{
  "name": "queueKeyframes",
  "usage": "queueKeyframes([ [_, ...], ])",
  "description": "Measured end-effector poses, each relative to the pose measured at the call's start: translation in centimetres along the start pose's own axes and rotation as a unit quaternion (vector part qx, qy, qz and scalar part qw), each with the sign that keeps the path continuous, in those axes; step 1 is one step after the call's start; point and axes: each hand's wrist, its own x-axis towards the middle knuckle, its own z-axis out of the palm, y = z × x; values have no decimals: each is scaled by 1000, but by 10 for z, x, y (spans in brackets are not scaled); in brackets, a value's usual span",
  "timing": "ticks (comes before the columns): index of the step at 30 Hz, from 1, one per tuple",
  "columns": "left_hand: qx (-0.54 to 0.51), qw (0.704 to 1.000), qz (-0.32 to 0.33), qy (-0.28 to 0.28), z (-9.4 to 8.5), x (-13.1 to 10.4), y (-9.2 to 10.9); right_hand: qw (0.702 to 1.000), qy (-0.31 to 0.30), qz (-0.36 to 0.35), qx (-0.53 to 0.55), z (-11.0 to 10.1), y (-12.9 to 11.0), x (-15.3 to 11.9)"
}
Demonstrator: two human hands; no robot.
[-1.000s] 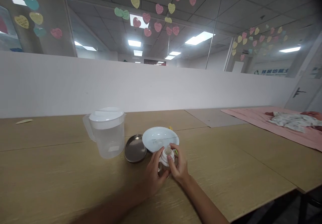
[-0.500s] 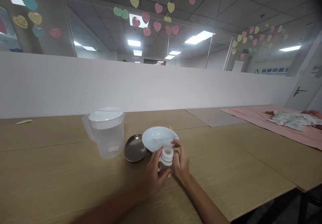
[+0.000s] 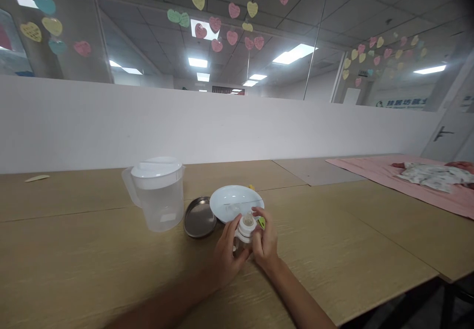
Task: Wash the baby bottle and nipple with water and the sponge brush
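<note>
Two hands around a small bottle on a wooden table [image 3: 326,240].

The lidded pitcher [image 3: 162,205] stands left, the white bowl [image 3: 231,198] just beyond the hands, the metal dish [image 3: 200,218] between them. Left hand [image 3: 227,255] curls part-open, gripping the left side of the bottle [image 3: 244,235], near the table's middle; right hand [image 3: 266,242], fingers bent, is at its right side, its hold unclear.

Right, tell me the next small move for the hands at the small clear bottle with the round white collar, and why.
Probably settle the fingers of the right hand around the round white collar: the left hand steadies the small clear bottle, while the right hand's fingers look bent beside the collar, not wrapped around it.
</note>
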Motion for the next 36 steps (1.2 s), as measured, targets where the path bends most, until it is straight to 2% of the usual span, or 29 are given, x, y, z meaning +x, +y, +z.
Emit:
queueKeyframes([
  [4, 5, 1000, -10, -7, -1, -1, 1, 997, 26, 71, -12, -1, 1, 2],
  [10, -5, 1000, -13, -14, -2, 1, 3, 998, -56, 30, 23, 0, -1, 0],
  [17, 12, 1000, -13, -9, 1, -2, -2, 989, -78, 102, 69, 5, 1, 0],
  [23, -1, 999, -32, 3, 3, -5, -6, 982, -34, 141, 123, 2, -9, 11],
  [28, -17, 999, -40, -6, 1, -3, 0, 959, 16, 197, 201, 0, -15, 30],
  [31, -16, 999, -37, 1, 1, -2, 2, 952, 51, 197, 229, -4, -20, 46],
  [36, -11, 1000, -29, 1, 2, -2, 1, 961, 101, 154, 206, -13, -31, 79],
])
